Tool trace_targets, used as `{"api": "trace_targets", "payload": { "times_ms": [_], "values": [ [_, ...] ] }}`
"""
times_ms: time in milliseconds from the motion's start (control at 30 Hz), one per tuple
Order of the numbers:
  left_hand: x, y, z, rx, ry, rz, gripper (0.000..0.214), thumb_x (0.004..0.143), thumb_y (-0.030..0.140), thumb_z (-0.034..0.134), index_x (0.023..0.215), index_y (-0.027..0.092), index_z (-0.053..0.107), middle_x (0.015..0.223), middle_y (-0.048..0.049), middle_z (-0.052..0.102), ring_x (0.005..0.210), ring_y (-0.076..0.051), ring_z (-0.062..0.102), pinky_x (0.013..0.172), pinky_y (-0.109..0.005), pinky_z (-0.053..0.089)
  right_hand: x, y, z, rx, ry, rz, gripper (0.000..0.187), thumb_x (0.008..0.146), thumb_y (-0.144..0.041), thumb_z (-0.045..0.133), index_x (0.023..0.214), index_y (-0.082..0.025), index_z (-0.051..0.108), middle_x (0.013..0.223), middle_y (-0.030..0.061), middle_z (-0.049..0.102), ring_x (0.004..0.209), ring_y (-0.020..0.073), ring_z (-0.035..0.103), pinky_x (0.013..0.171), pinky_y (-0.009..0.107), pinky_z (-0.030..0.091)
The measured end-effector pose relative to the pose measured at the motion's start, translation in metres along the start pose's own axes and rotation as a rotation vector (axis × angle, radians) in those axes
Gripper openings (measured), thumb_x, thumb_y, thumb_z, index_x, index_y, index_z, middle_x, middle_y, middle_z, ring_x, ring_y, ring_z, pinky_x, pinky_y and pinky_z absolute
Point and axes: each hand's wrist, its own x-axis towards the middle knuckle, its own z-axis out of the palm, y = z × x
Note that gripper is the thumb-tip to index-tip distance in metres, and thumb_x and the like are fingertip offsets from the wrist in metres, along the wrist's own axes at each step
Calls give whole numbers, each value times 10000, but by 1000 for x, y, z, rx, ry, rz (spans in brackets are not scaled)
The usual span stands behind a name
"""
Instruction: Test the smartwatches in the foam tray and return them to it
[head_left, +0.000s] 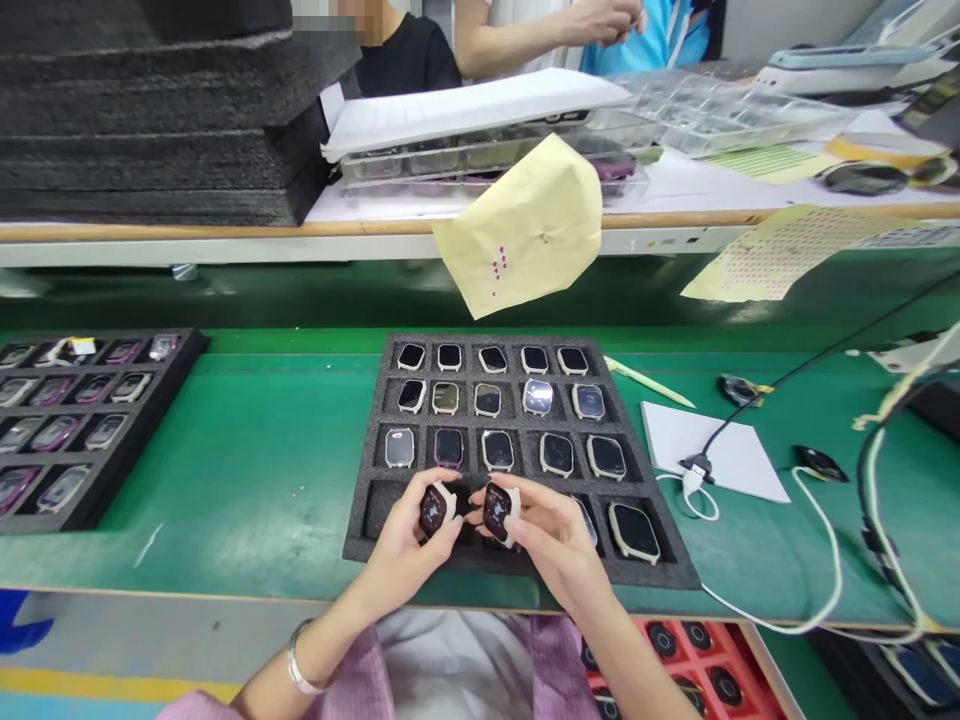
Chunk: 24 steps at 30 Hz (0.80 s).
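Observation:
My left hand [416, 530] pinches a smartwatch case [435, 508] with a pale frame and a lit dark screen. A second, similar smartwatch case [497, 512] is held between the thumb and fingers of my right hand [555, 535], its screen lit too. Both watches are tilted towards me, side by side and slightly apart. Below them lies a black foam tray [355, 520], with watch cases in rows of square pockets. My hands cover part of its front row, where a pale watch [634, 530] shows at the right.
Another foam tray [169, 375] of watches lies at the left. To the right are a white pad [705, 450], a green pen [652, 383] and white cables [834, 560]. A yellow paper [532, 225] hangs from the shelf. A red tray [690, 650] stands below the table edge. People are behind the shelf.

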Motion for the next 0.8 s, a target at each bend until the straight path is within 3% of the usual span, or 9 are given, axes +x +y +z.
{"api": "trace_targets", "payload": {
  "times_ms": [133,267,400,667,800],
  "values": [
    [-2,-7,8,-39,64,2,367,856,327,597,1192,191,545,1112,-79,611,995,-222,583,895,-297,461,-6,-1,0,-10,38,-17,366,746,-327,813,1089,-235,723,944,104,735,792,273,704,742,392,548],
    [8,-26,16,-99,95,39,428,811,431,637,1157,190,561,1005,-77,647,868,-217,614,803,-291,493,-9,1,-1,20,72,-59,395,742,-332,814,1107,-220,713,995,121,723,838,293,691,755,418,532],
    [15,-36,18,-110,92,77,426,780,449,658,1107,188,584,960,-79,663,931,-248,621,807,-294,496,-9,4,-3,36,67,-87,404,744,-336,812,1118,-222,708,1020,125,715,847,296,690,761,423,523],
    [6,-11,7,23,40,56,348,856,265,574,1196,200,534,1166,-79,611,1051,-228,585,916,-305,463,-3,-2,-5,-36,23,-64,397,763,-346,799,1126,-212,709,1020,127,719,859,285,691,776,395,529],
    [5,-2,4,44,70,60,321,844,245,587,1159,195,552,1104,-69,617,969,-207,599,849,-287,485,-2,-5,-2,-78,16,-61,370,781,-319,788,1129,-221,709,990,113,728,847,270,697,803,391,534]
  ]
}}
